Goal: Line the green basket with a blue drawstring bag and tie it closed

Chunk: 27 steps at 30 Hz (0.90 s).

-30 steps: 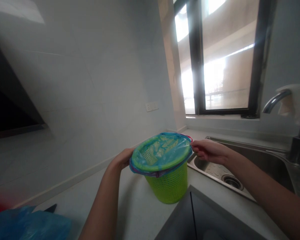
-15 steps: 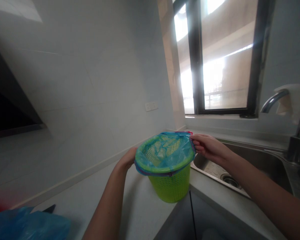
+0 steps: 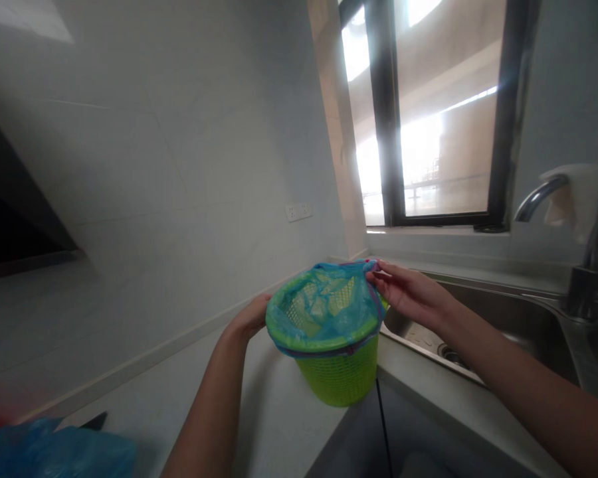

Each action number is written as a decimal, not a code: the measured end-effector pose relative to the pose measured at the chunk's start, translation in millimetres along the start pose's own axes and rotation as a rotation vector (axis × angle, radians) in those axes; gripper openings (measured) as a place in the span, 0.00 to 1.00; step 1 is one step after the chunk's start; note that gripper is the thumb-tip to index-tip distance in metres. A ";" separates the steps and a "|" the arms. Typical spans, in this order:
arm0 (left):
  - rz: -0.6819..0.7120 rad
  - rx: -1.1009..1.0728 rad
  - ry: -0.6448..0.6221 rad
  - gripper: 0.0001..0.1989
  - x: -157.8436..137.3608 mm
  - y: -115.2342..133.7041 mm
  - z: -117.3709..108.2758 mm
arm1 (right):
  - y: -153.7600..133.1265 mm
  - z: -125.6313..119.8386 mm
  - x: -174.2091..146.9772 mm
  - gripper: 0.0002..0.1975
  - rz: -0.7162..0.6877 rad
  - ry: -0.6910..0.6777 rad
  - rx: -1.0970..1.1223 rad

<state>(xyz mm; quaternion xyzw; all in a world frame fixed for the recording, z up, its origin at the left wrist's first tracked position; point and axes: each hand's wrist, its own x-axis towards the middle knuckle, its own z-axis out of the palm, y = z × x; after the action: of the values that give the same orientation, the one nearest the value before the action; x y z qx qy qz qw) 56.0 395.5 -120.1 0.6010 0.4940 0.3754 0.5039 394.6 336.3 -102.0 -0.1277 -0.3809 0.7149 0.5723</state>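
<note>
A green perforated plastic basket (image 3: 336, 378) stands upright at the corner of the counter. A thin blue plastic bag (image 3: 323, 302) lines it, its edge with a purple drawstring folded over most of the rim. My left hand (image 3: 252, 315) grips the basket's left rim; its fingertips are hidden behind the rim. With thumb and fingers, my right hand (image 3: 408, 289) pinches the bag's edge at the right side of the rim, where the bag is bunched and the bare green rim shows beside it.
On the right is a steel sink (image 3: 523, 332) with a curved faucet (image 3: 541, 199) and a white cloth (image 3: 573, 199) over it. More blue plastic (image 3: 64, 451) lies at the lower left of the counter (image 3: 274, 425). A window (image 3: 443, 119) is behind.
My right hand has moved slightly left and inward, drawing the bag's edge up off the right rim. My left hand stays at the left rim. The view has shifted a little.
</note>
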 end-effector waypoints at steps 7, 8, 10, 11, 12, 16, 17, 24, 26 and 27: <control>0.030 -0.048 -0.041 0.14 2.6 0.7 -1.2 | 3.3 12.7 -10.0 0.07 -0.064 -0.088 -0.035; 0.024 -0.068 -0.067 0.14 2.3 1.2 -1.6 | 2.9 13.9 -10.5 0.06 -0.067 -0.083 -0.016; 0.008 -0.082 -0.111 0.14 1.0 1.9 -2.4 | 3.0 15.3 -10.7 0.06 -0.081 -0.071 0.022; 0.004 -0.078 -0.121 0.14 0.3 2.0 -2.6 | 3.5 15.8 -10.5 0.06 -0.089 -0.066 0.037; 0.003 -0.072 -0.118 0.13 -0.4 1.9 -2.5 | 4.2 16.2 -10.4 0.06 -0.096 -0.062 0.048; 0.006 -0.058 -0.038 0.08 -1.0 1.6 -0.2 | 7.5 17.8 -11.5 0.07 -0.113 -0.078 0.032; 0.012 -0.064 -0.009 0.07 -0.3 1.8 0.7 | 7.9 18.3 -12.2 0.07 -0.115 -0.087 0.013; 0.021 -0.322 0.420 0.06 11.0 8.6 -4.8 | 5.6 22.1 -16.2 0.06 -0.130 -0.051 -0.183; 0.018 -0.368 0.428 0.09 9.9 14.7 -9.5 | 4.8 22.9 -16.3 0.06 -0.142 -0.036 -0.201; 0.009 -0.406 0.409 0.09 7.9 18.5 -11.5 | 4.6 23.2 -16.3 0.07 -0.147 -0.027 -0.210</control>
<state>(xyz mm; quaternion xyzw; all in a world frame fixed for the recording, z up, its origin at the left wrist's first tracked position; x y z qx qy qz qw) 50.9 405.8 -99.9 0.4019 0.4975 0.5823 0.5018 382.0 311.9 -93.6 -0.1487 -0.4698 0.6288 0.6016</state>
